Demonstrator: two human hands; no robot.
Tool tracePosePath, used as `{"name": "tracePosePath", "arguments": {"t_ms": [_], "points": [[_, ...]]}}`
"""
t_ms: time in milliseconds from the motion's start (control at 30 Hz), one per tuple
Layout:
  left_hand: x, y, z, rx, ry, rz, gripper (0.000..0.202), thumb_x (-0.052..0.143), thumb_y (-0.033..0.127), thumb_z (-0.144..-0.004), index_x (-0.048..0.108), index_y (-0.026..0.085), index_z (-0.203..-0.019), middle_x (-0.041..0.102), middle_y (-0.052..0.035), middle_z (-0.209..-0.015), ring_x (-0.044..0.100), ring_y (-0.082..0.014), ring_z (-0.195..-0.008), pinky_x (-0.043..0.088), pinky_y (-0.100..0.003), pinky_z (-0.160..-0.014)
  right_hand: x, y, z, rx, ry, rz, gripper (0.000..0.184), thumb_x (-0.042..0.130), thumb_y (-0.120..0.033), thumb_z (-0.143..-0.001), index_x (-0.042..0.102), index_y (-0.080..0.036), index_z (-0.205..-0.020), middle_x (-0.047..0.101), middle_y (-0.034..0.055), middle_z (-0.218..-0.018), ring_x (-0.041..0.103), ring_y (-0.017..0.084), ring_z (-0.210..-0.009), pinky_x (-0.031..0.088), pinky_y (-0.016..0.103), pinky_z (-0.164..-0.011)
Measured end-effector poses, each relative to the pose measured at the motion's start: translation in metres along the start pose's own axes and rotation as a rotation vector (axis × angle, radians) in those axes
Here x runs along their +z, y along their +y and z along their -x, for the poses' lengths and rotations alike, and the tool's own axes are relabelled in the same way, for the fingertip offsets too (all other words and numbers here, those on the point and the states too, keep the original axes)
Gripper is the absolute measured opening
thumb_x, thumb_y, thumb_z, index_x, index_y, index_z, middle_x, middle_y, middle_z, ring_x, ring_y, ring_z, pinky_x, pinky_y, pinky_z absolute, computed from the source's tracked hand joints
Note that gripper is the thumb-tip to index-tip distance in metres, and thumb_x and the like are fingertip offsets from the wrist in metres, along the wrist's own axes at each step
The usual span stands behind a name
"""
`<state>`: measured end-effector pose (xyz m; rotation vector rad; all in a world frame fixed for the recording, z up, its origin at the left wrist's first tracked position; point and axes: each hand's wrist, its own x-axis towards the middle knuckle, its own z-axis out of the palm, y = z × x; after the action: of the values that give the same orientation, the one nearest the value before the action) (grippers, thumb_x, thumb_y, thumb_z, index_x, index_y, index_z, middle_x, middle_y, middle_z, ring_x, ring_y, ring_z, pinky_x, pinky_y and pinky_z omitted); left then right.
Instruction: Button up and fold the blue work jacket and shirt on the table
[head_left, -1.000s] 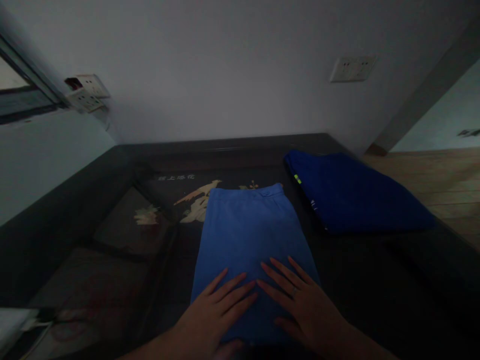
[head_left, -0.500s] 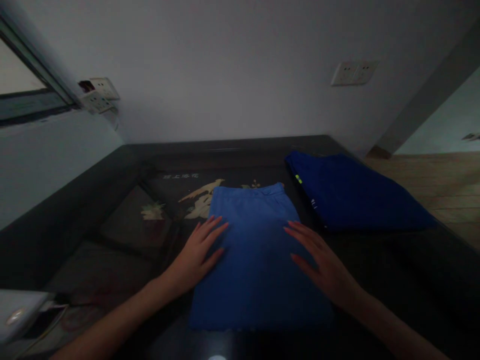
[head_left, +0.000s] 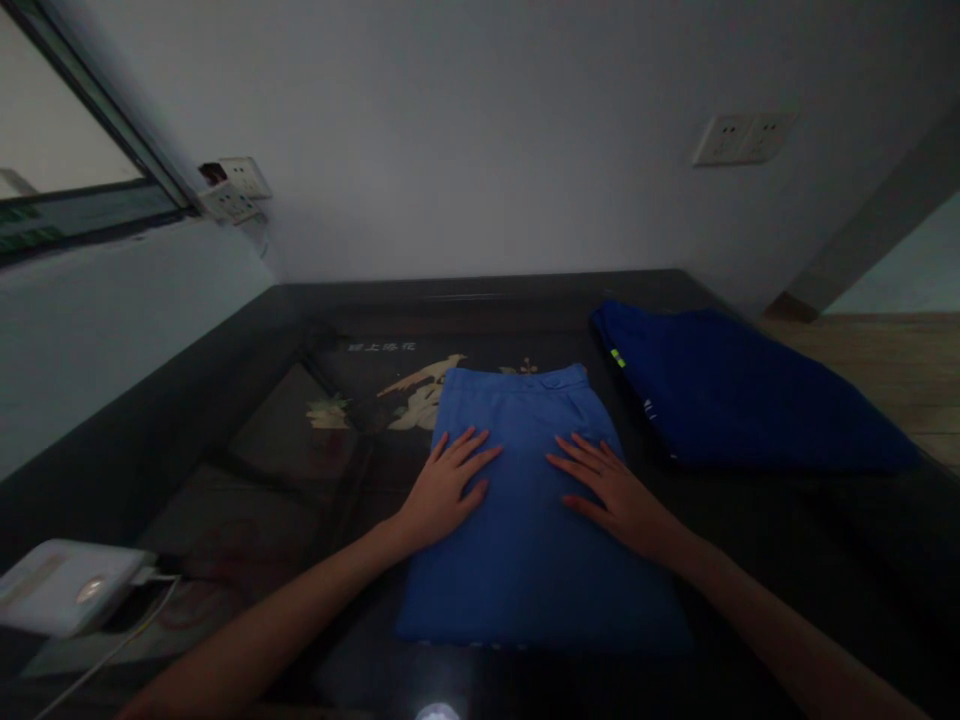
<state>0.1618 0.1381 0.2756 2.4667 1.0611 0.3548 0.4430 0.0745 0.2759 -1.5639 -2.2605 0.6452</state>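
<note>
Two hands lie palm-down on a light-blue cloth garment with a stitched waistband [head_left: 525, 550], which rests lengthwise on a glossy black table inlaid with a pale bird and flowers [head_left: 765, 525], its waistband toward the white wall [head_left: 480, 150]. From where I stand, the left hand [head_left: 448, 492] is near one side edge and the right hand [head_left: 613, 500] near the other, fingers straight and spread, gripping nothing. Most of the work on this piece looks done, I judge: the cloth lies broad and nearly flat, its side edges fairly straight. What remains seems slight, a few soft ripples by the waistband; whether layers are folded beneath, I cannot tell. Apart to the right sits a deep royal-blue fabric bundle with a small yellow-green tab [head_left: 742, 400], untouched by either hand.
</note>
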Motion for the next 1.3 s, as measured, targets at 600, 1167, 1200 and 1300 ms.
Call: {"name": "tracePosePath", "arguments": {"t_ms": [600,1167,1200,1300], "points": [[-0.046,-0.053,-0.059,-0.683,0.179,1.384,0.025,0.059,0.011,-0.076,0.065,0.013,-0.101,0.069,-0.0056,-0.085,0.062,-0.0142,-0.070,0.049,-0.025,-0.070,-0.037,0.026,-0.011,0.669,0.228,-1.052,0.072,0.067,-0.036,-0.076,0.035,-0.025,-0.140,0.045,0.0131,-0.140,0.056,0.026,-0.115,0.054,0.037,-0.083],[-0.029,-0.020,-0.067,-0.805,0.194,1.353,0.050,0.071,0.033,-0.076,0.057,0.018,-0.121,0.073,-0.0100,-0.086,0.071,-0.0260,-0.072,0.058,-0.039,-0.072,-0.026,0.021,-0.032,0.455,0.222,-1.016,0.063,0.066,-0.030,-0.075,0.044,-0.020,-0.133,0.058,0.0103,-0.130,0.059,0.026,-0.113,0.048,0.045,-0.097],[-0.029,-0.018,-0.067,-0.826,0.180,1.382,0.047,0.069,0.032,-0.077,0.058,0.017,-0.121,0.073,-0.0111,-0.086,0.071,-0.0258,-0.072,0.058,-0.039,-0.072,-0.026,0.017,-0.030,0.434,0.237,-0.967,0.065,0.065,-0.029,-0.075,0.042,-0.021,-0.135,0.055,0.0101,-0.133,0.057,0.026,-0.117,0.046,0.045,-0.100],[-0.033,-0.006,-0.071,-0.875,0.089,1.459,0.043,0.064,0.033,-0.081,0.059,0.013,-0.118,0.073,-0.0146,-0.087,0.072,-0.0268,-0.074,0.059,-0.040,-0.073,-0.027,0.008,-0.020,0.382,0.272,-0.858,0.067,0.061,-0.027,-0.077,0.036,-0.022,-0.139,0.049,0.0091,-0.139,0.051,0.025,-0.123,0.039,0.045,-0.106]]}}
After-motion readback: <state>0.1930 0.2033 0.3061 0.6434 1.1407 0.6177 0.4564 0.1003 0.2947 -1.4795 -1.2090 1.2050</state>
